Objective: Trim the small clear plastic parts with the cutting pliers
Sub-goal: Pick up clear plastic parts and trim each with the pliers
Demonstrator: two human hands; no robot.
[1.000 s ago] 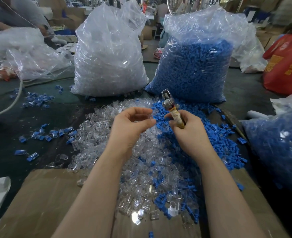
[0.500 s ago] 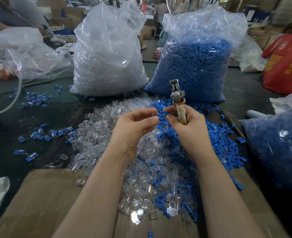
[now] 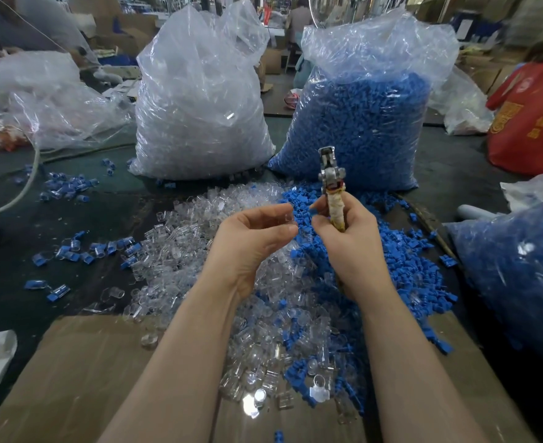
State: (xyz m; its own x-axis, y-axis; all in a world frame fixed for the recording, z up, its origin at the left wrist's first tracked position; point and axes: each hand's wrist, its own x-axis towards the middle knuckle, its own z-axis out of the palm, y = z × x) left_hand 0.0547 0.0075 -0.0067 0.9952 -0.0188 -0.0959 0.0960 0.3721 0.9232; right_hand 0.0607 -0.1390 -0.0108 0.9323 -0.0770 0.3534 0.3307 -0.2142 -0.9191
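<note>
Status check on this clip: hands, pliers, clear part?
Right hand grips cutting pliers, head up. Left hand pinches a small clear part at fingertips. Pliers not on part yet. Nothing between them.

Two bare forearms reach out from the bottom of the view, both uncovered all the way down to where they leave the picture (no sleeve edge or cuff shows on either one). The left hand (image 3: 251, 238) wears no glove, ring or band that I can make out. The right hand (image 3: 348, 241) is just as plain, ungloved, with nothing at the wrist. The fingernails that show look short and unpainted. Both forearms are slim and smooth, free of tape or markings.
</note>
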